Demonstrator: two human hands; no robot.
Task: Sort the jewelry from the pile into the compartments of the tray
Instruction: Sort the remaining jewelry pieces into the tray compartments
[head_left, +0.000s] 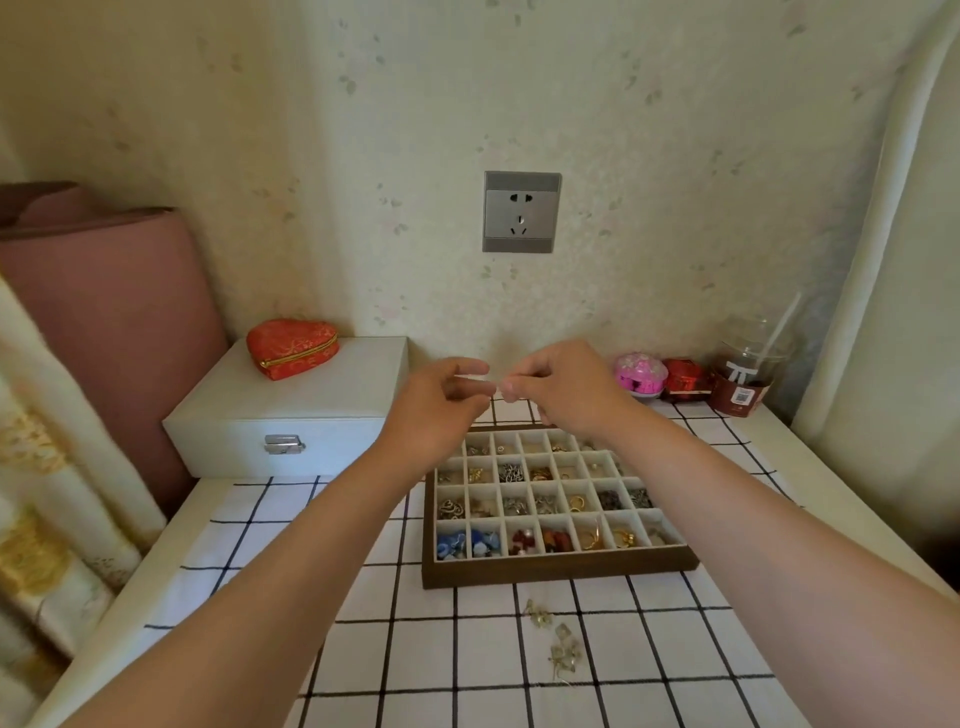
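A wooden tray (558, 570) with many small cream compartments lies on the checked cloth; most compartments hold rings, earrings and coloured beads. A small pile of gold-toned jewelry (555, 638) lies on the cloth in front of the tray. Both hands are raised above the tray's far edge, fingertips meeting. My left hand (441, 397) and my right hand (558, 387) seem to pinch one tiny piece between them; the piece is too small and blurred to identify.
A white jewelry box (291, 415) with a metal clasp stands to the left, with a red heart-shaped pouch (292, 347) on top. At the back right are a pink round case (640, 374), a small red box (685, 379) and a plastic cup (743, 374). A wall socket (521, 212) is above.
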